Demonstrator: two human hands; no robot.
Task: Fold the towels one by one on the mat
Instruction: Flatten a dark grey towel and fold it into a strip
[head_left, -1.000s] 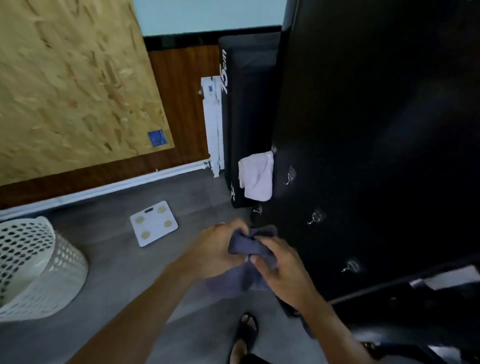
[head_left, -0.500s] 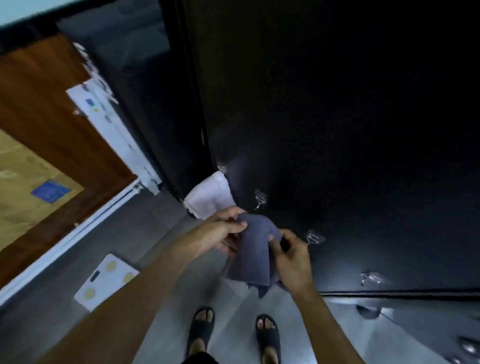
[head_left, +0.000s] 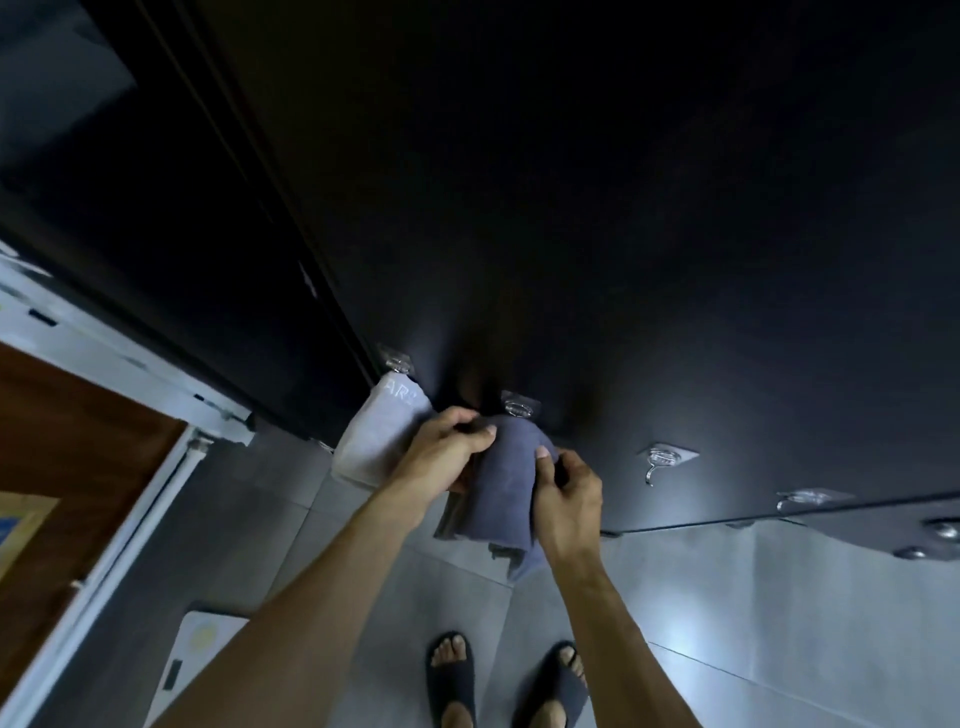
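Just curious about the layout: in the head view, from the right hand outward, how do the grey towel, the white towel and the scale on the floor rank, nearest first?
1. Grey towel: in the right hand.
2. White towel: hanging left, beyond the left hand.
3. Scale: on the floor, lower left.

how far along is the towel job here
Looks done: white towel hangs on the first hook. In hand: left hand and right hand hold the grey towel up by the second hook. Left: hanging it; hook stays bare.
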